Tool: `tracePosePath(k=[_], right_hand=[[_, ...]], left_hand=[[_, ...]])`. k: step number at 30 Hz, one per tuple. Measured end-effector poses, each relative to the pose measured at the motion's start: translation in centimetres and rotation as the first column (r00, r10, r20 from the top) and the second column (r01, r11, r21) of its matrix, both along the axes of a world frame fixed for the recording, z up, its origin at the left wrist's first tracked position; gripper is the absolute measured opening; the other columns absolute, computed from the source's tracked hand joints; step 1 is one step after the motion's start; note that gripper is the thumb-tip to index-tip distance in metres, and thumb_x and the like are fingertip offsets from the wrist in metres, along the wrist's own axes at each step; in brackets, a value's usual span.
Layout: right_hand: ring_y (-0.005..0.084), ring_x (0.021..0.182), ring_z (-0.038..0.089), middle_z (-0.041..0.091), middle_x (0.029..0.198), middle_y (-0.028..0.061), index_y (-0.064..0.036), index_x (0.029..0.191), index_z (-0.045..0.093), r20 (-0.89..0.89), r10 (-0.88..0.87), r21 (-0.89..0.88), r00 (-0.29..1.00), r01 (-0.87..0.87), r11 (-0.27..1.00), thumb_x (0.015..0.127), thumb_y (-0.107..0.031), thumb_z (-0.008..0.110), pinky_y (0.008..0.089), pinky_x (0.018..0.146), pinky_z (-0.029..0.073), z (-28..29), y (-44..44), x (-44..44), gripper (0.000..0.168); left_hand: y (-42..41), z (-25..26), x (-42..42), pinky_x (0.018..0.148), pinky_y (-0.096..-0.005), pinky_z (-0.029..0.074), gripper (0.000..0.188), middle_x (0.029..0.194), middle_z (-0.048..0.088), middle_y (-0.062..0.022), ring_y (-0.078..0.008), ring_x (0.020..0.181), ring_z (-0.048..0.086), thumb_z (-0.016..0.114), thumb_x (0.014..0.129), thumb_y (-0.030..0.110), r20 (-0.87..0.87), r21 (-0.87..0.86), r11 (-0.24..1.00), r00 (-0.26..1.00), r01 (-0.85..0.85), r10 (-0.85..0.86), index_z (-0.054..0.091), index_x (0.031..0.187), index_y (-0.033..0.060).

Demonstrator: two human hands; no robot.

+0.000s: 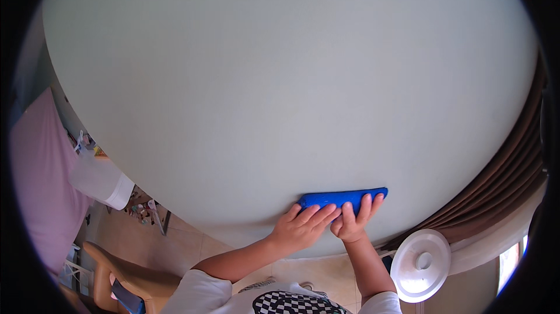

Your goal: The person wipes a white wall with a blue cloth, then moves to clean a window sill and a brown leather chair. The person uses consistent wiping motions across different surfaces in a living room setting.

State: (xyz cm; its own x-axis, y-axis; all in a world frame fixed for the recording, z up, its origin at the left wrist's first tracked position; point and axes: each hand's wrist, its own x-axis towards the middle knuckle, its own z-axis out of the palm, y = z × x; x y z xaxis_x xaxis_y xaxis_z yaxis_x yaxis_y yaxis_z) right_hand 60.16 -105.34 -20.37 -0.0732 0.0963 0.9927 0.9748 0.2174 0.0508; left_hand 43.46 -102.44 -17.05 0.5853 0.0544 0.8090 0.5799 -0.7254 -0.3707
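Note:
A long blue block point(341, 197), perhaps foam or felt, lies flat against a smooth pale wall point(284, 95). My left hand point(304, 228) rests on the block's left half with its fingers spread. At the right end, my right hand point(353, 222) grips it with the fingers laid over its face. The two hands nearly meet at the block's lower edge. Its underside against the wall is hidden.
Down on the right stands a round white fan-like object point(420, 266) beside a brown curtain point(485, 191). To the left are a tan chair point(131, 277), a white container point(103, 183) and a hanging pink cloth point(48, 174). Floor tiles point(258, 270) show below.

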Motion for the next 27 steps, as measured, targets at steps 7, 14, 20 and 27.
tracePosePath(k=[7,14,20,27], right_hand=[[0.058,0.136,0.028,0.037,0.146,0.0306,-0.01,0.132,0.053,0.073,-0.041,0.021,0.996,0.04,0.999,0.097,-0.026,0.041,0.0699,0.109,0.022,6.5,0.4,-2.1,0.04],[0.0538,0.139,0.028,0.039,0.147,0.0265,-0.016,0.128,0.06,0.064,0.005,0.077,0.998,-0.01,0.997,0.093,-0.026,0.044,0.0674,0.112,0.018,7.9,1.1,-5.6,0.039],[0.0465,0.145,0.021,0.037,0.152,0.0159,-0.027,0.128,0.063,0.062,0.053,-0.055,0.997,-0.05,0.997,0.087,-0.027,0.053,0.0644,0.116,0.011,-2.7,-0.3,-10.0,0.042],[0.0437,0.144,0.025,0.041,0.15,0.0152,-0.025,0.129,0.064,0.068,0.068,-0.051,0.995,-0.064,0.997,0.092,-0.037,0.046,0.0613,0.117,0.008,2.7,-0.6,-13.3,0.043]], left_hand=[[0.5,4.1,-2.0,0.119,-0.0475,0.016,0.043,0.152,0.042,0.0032,-0.024,0.147,0.023,0.053,0.094,0.027,0.096,-0.007,1.0,0.995,0.027,-0.027,0.06,0.135,0.0202],[0.3,5.7,-5.6,0.117,-0.0487,0.021,0.042,0.151,0.045,0.0033,-0.025,0.147,0.025,0.055,0.092,0.025,0.164,0.024,1.0,0.986,-0.01,0.005,0.061,0.133,0.0203],[-0.6,-3.1,-10.2,0.119,-0.049,0.015,0.046,0.155,0.039,0.0041,-0.025,0.149,0.019,0.057,0.091,0.026,0.092,-0.041,0.999,0.996,0.004,0.0,0.057,0.137,0.0223],[-1.6,1.1,-13.8,0.119,-0.0551,0.007,0.042,0.149,0.044,-0.0065,-0.0346,0.147,0.022,0.043,0.1,0.037,0.151,-0.106,0.991,0.986,0.081,-0.064,0.058,0.132,0.0154]])
